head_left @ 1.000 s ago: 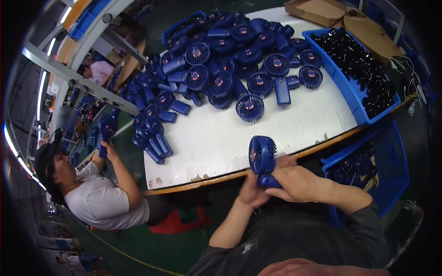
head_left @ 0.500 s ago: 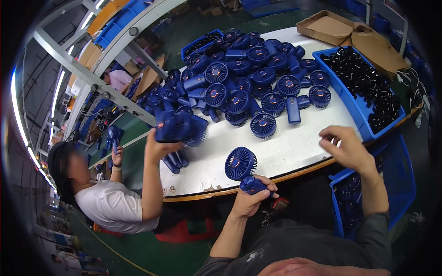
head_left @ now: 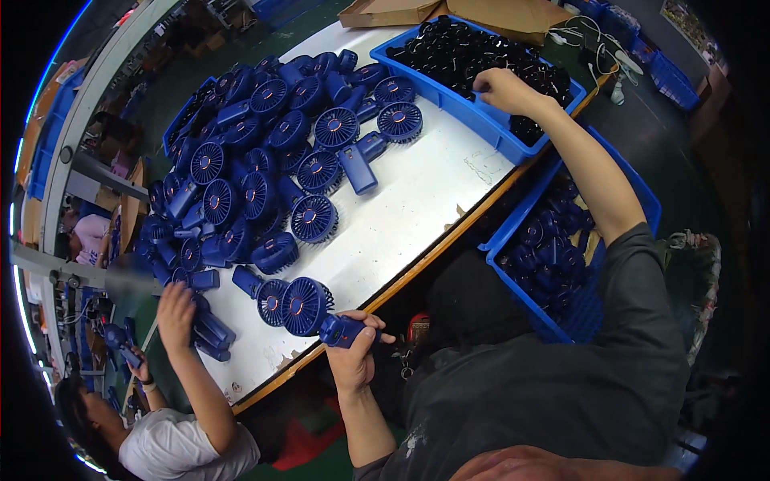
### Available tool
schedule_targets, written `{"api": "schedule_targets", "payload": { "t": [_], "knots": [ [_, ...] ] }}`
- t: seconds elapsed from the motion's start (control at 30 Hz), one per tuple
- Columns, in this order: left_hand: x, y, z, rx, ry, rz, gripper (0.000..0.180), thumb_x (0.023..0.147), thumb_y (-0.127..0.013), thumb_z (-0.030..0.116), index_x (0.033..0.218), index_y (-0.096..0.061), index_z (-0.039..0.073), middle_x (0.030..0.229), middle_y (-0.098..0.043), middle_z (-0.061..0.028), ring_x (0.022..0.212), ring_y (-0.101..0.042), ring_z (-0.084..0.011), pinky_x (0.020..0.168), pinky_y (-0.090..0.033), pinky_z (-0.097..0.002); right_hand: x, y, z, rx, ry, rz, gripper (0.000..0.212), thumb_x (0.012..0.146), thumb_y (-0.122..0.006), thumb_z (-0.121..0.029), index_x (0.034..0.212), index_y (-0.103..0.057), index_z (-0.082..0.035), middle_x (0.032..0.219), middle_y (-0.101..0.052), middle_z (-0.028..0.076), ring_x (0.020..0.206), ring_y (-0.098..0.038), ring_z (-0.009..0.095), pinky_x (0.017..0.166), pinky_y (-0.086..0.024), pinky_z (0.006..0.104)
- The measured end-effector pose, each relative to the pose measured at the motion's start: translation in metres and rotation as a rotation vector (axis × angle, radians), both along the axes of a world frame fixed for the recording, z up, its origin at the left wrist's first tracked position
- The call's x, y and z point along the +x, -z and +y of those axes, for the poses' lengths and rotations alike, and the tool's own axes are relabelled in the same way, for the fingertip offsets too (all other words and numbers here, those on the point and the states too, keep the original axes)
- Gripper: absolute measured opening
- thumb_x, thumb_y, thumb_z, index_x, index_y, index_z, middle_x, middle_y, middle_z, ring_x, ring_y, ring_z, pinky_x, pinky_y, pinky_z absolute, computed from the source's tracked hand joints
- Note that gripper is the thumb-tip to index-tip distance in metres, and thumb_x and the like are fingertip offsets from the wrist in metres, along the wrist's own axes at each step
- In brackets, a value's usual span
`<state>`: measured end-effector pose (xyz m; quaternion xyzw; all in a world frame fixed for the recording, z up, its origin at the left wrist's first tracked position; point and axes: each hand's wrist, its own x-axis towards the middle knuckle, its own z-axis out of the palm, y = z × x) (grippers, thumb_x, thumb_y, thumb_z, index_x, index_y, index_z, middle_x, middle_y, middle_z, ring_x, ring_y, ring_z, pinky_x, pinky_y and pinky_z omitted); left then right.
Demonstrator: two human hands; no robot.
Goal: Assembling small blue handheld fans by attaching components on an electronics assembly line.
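My left hand (head_left: 353,350) is closed round the handle of a blue handheld fan (head_left: 305,306), its round grille tilted up over the table's front edge. Another fan lies on the table right behind it. At the right, my right hand (head_left: 508,91) is down in a blue tray (head_left: 449,103) heaped with small black parts (head_left: 481,53). Its fingers are bent together at the parts; what they pinch, if anything, is hidden. A big pile of the same blue fans (head_left: 255,195) covers the far left of the white table (head_left: 417,188).
A co-worker (head_left: 188,433) in a white shirt sits at the left, one hand near the pile, the other holding a fan. A blue crate (head_left: 553,321) with more fans stands below the table's right edge. Cardboard boxes (head_left: 385,11) and white cables (head_left: 613,56) are at the back.
My view has swung to the right. My right hand has gone from above the table edge to the black parts in the tray. The co-worker's raised hand has let go of several fans.
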<state>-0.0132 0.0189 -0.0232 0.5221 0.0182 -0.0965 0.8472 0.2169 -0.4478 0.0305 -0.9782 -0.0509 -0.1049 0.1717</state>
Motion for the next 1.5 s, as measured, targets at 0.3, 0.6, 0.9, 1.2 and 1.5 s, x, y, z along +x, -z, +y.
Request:
{"api": "schedule_targets", "payload": {
  "t": [0.3, 0.6, 0.9, 1.2, 1.5],
  "knots": [
    [0.021, 0.015, 0.036, 0.227, -0.083, 0.043, 0.025, 0.084, -0.068, 0.0, 0.105, -0.056, -0.006, 0.09, -0.063, -0.013, 0.083, -0.066, -0.0208, 0.065, -0.062, -0.0343, 0.033, 0.031, 0.003, -0.147, -0.017, 0.122, 0.023, 0.085, -0.061, -0.012, 0.105, -0.068, -0.003, 0.097, -0.068, 0.021, 0.09, -0.067, 0.036, 0.083, -0.052, 0.0428],
    [0.021, -0.006, -0.006, 0.058, -0.02, 0.01, 0.043, 0.089, -0.065, 0.003, 0.126, -0.048, -0.011, 0.108, -0.063, -0.0205, 0.084, -0.067, -0.0207, 0.062, -0.061, -0.0306, -0.086, -0.027, 0.154, 0.94, -0.341, 0.396, 0.036, 0.085, -0.069, -0.015, 0.119, -0.063, -0.005, 0.079, -0.059, -0.003, 0.063, -0.053, 0.003, 0.054, -0.043, 0.0179],
    [0.019, -0.011, -0.021, 0.086, -0.12, -0.022, 0.038, 0.09, -0.068, 0.004, 0.123, -0.052, -0.004, 0.099, -0.059, -0.0071, 0.07, -0.061, -0.0096, 0.06, -0.055, -0.0243, -0.187, 0.018, 0.267, 0.932, -0.482, 0.202, 0.034, 0.081, -0.071, 0.0, 0.114, -0.06, 0.0, 0.099, -0.062, 0.011, 0.087, -0.064, 0.02, 0.076, -0.053, 0.0293],
    [0.013, -0.016, -0.017, -0.175, 0.261, 0.128, 0.035, 0.088, -0.073, 0.019, 0.111, -0.056, -0.001, 0.092, -0.061, -0.0095, 0.08, -0.064, -0.0162, 0.048, -0.056, -0.0241, -0.15, -0.005, 0.273, 0.467, -0.873, -0.263, 0.026, 0.079, -0.073, -0.011, 0.102, -0.066, 0.0, 0.095, -0.064, 0.013, 0.084, -0.063, 0.03, 0.074, -0.053, 0.0377],
    [0.016, -0.019, -0.039, -0.354, -0.021, 0.16, 0.062, 0.1, -0.038, 0.055, 0.133, -0.046, 0.002, 0.118, -0.061, -0.0171, 0.11, -0.061, -0.0281, 0.089, -0.054, -0.0424, -0.169, -0.003, 0.284, 0.277, -0.794, -0.128, 0.052, 0.075, -0.076, -0.016, 0.123, -0.06, -0.005, 0.115, -0.054, 0.016, 0.109, -0.053, 0.034, 0.086, -0.05, 0.0425]
  ]
}}
